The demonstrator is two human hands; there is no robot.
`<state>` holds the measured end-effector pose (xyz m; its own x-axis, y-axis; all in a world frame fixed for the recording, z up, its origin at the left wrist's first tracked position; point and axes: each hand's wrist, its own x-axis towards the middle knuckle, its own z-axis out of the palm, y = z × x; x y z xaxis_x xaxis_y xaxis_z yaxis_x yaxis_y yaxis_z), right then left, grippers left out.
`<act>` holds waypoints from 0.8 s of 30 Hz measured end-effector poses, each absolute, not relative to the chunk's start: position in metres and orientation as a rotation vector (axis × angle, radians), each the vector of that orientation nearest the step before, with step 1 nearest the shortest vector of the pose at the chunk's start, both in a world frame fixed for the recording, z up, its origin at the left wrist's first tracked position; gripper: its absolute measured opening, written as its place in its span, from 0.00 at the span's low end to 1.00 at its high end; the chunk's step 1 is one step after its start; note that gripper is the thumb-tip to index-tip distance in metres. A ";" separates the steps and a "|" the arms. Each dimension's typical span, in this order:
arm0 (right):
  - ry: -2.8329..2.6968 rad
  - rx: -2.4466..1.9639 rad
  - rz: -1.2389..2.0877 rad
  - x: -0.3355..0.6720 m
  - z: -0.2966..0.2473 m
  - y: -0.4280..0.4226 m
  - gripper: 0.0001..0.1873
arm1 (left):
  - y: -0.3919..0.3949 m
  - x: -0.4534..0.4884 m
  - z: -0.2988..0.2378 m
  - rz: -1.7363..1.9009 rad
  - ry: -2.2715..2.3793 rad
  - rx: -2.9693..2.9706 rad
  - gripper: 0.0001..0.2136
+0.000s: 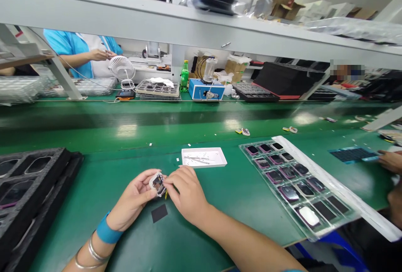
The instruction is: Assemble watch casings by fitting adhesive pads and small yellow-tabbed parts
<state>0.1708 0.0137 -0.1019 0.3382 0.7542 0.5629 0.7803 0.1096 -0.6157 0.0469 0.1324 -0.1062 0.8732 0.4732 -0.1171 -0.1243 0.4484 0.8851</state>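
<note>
My left hand (133,196) is closed around the edge of a small watch-like device case (156,183), its open side showing dark inner parts. From the other side my right hand (186,194) pinches at the case's right edge with thumb and forefinger; whatever is between those fingertips is too small to make out. A bit of yellow (166,195) sticks out below the case. On the green mat under my hands lies a dark rectangular sheet (159,213). Just beyond them sits a shallow white tray (204,164) with tweezers and tiny pieces in it.
To the right stands a clear plastic tray (301,217) with several dark watch-shaped parts. Black foam trays (53,171) are at the left. A co-worker's hand (391,161) reaches a blue-edged dark sheet (353,154). Two small devices lie on the conveyor-like green strip (176,121).
</note>
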 end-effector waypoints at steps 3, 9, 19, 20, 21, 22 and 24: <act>-1.057 -1.424 0.572 0.172 -0.104 0.017 0.18 | 0.134 0.044 -0.105 0.383 0.383 0.990 0.21; -0.723 -1.191 1.271 0.182 -0.107 0.021 0.22 | 0.144 0.039 -0.102 0.401 0.368 0.919 0.20; -0.693 -1.102 1.222 0.192 -0.084 0.014 0.10 | 0.141 0.043 -0.100 0.154 0.371 0.983 0.19; -0.706 -1.091 1.269 0.192 -0.085 0.013 0.10 | 0.140 0.043 -0.100 0.120 0.376 0.993 0.19; -0.715 -1.078 1.309 0.193 -0.086 0.013 0.11 | 0.140 0.043 -0.100 0.094 0.385 1.003 0.18; -0.721 -1.064 1.336 0.193 -0.086 0.013 0.13 | 0.139 0.044 -0.100 0.073 0.396 1.012 0.18; -0.724 -1.039 1.346 0.193 -0.089 0.013 0.17 | 0.139 0.045 -0.101 0.044 0.416 1.018 0.17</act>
